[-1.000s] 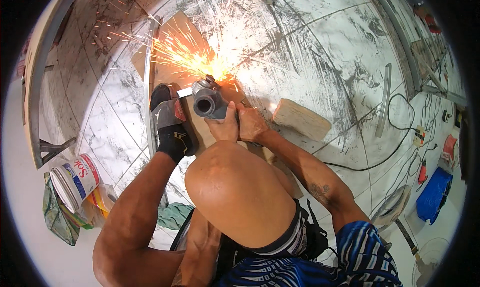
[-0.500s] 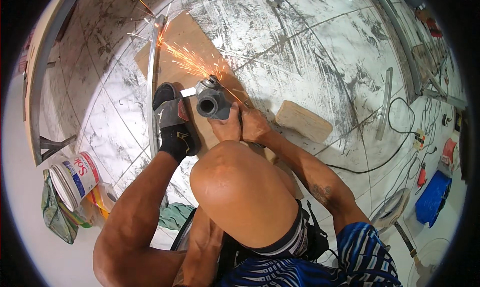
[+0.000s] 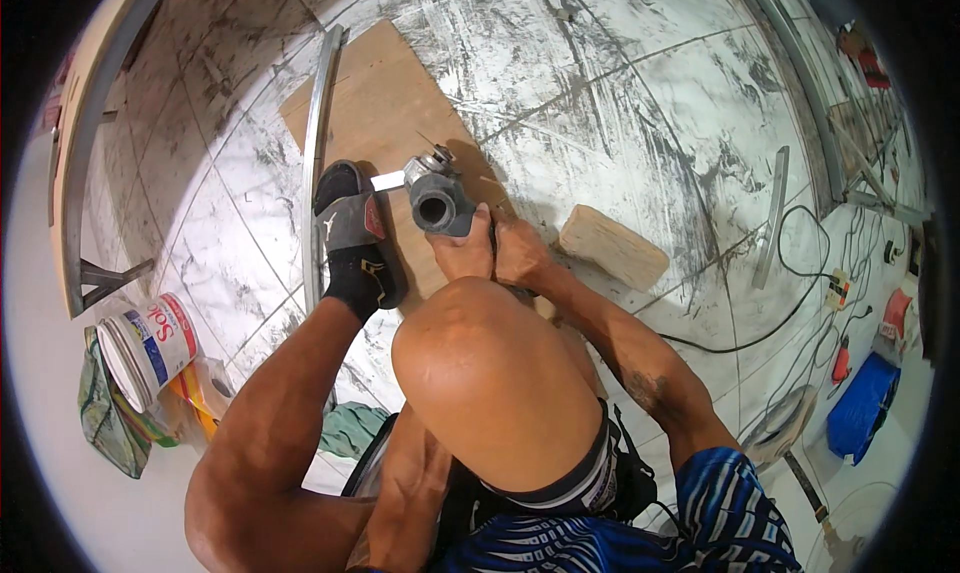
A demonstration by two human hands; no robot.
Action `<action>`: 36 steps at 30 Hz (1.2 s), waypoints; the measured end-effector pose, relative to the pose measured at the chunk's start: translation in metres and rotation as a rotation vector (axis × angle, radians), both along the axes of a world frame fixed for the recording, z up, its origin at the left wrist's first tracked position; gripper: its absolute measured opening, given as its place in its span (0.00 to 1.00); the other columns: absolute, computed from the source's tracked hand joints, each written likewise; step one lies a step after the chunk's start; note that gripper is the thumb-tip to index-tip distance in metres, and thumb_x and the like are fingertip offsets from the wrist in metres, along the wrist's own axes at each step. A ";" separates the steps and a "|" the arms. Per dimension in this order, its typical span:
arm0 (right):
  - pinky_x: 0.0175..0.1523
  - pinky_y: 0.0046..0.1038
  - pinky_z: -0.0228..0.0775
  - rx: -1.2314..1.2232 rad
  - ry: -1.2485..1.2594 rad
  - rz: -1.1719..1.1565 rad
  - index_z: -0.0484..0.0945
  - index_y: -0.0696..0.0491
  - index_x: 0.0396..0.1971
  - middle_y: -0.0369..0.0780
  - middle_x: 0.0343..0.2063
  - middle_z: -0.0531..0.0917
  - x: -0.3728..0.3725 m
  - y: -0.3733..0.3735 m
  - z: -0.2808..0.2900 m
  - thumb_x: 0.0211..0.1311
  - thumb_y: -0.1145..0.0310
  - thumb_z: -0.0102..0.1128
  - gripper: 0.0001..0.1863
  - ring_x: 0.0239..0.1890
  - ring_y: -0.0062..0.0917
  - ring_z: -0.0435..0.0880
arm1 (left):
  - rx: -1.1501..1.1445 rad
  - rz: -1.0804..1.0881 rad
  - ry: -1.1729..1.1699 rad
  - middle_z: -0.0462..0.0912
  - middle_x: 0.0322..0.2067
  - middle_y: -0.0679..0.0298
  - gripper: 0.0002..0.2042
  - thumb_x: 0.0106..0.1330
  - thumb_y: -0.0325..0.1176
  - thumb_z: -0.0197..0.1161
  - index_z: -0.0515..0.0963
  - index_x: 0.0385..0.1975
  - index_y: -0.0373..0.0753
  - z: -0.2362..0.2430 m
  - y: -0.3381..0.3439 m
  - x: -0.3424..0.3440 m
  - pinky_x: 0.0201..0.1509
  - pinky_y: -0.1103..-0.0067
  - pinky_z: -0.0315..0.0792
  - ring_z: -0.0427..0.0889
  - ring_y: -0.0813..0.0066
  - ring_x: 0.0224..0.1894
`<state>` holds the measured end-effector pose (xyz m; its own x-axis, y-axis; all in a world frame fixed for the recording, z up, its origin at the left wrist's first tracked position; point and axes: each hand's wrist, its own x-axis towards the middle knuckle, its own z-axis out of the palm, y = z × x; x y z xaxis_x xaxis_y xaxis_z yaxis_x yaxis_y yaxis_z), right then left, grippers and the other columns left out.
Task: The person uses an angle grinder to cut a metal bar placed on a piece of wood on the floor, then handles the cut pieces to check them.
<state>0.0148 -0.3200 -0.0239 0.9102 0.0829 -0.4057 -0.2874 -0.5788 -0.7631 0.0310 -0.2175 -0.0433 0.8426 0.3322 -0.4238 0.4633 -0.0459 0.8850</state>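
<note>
The left hand (image 3: 466, 250) is wrapped around the body of the grinder (image 3: 432, 201), which sits over the wooden board (image 3: 385, 83) near its right edge, and the right hand (image 3: 520, 253) is closed on the tool just beside it, its fingertips hidden. On the left, a short pale strip (image 3: 387, 181) and the shoe (image 3: 350, 218) crowd the tool, with a long metal bar (image 3: 318, 163) along the shoe's outer side. The tile floor (image 3: 590, 143) opens wide beyond the board's right edge, down to the block (image 3: 613, 248) near the right wrist.
</note>
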 end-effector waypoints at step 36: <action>0.46 0.38 0.77 0.045 0.188 -0.269 0.76 0.63 0.45 0.54 0.36 0.84 0.010 -0.013 0.069 0.41 0.57 0.71 0.32 0.39 0.43 0.86 | 0.234 -0.258 -0.124 0.82 0.38 0.51 0.23 0.68 0.46 0.62 0.72 0.43 0.28 0.025 0.059 0.046 0.49 0.71 0.71 0.80 0.63 0.39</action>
<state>0.0248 -0.3329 0.0451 0.8115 -0.1292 -0.5698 -0.5637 -0.4300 -0.7052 0.0771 -0.1588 -0.0179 0.9515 0.1781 -0.2507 0.2998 -0.3547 0.8856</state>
